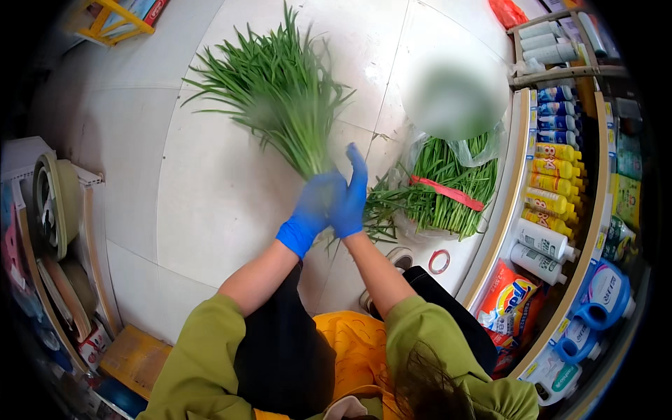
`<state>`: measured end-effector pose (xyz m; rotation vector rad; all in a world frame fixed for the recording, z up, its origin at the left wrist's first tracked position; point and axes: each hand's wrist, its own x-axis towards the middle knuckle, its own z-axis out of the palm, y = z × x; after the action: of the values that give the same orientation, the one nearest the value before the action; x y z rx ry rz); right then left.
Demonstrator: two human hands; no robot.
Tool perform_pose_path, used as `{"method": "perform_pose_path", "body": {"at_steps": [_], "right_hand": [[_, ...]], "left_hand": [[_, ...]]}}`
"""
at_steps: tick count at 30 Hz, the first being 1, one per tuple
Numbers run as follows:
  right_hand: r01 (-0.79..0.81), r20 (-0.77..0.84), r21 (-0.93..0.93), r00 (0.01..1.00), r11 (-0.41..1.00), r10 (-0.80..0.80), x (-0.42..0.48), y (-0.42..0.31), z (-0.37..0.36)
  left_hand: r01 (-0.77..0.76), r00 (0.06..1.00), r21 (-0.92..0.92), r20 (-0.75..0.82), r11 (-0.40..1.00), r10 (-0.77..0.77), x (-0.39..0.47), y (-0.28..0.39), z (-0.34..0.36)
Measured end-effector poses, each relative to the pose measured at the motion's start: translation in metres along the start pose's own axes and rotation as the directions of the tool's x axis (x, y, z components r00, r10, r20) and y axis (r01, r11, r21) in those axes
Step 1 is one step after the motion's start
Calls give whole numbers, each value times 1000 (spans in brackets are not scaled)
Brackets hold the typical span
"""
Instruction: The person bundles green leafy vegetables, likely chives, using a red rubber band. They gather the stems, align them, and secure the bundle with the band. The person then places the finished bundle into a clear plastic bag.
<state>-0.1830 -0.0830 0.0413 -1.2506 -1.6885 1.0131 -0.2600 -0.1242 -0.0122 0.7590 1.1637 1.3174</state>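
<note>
A large bunch of garlic chives fans out over the floor, its leaves pointing away from me. My left hand, in a blue glove, is closed around the stem end. Beside it, my right hand, also gloved, has its fingers stretched upward and its palm turned towards the stems. The two hands meet or overlap at the wrist side; whether the right palm presses on the chives is hidden. To the right lies a thick bundle of chives in clear plastic, bound with a red band.
A roll of red tape lies on the tiled floor near my shoe. Shelves with yellow bottles and orange detergent bags line the right. Left stands a shelf with basins; a yellow rack is at upper left.
</note>
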Motion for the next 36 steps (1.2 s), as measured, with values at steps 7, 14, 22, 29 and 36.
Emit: {"method": "perform_pose_path", "body": {"at_steps": [7, 14, 22, 29, 36], "right_hand": [[-543, 507, 246, 778, 803, 371, 52, -39, -102], [-547, 428, 213, 797, 810, 426, 68, -62, -241], [-696, 579, 717, 564, -39, 589, 17, 23, -314], [-154, -573, -295, 818, 943, -46, -15, 73, -320], [-302, -499, 360, 737, 883, 455, -25, 89, -346]], "left_hand": [[482, 876, -495, 269, 723, -400, 32, 85, 57], [578, 697, -37, 543, 815, -469, 75, 129, 185], [833, 542, -367, 688, 414, -482, 83, 17, 285], [761, 641, -531, 527, 372, -558, 57, -18, 346], [843, 538, -382, 634, 380, -556, 77, 4, 340]]}}
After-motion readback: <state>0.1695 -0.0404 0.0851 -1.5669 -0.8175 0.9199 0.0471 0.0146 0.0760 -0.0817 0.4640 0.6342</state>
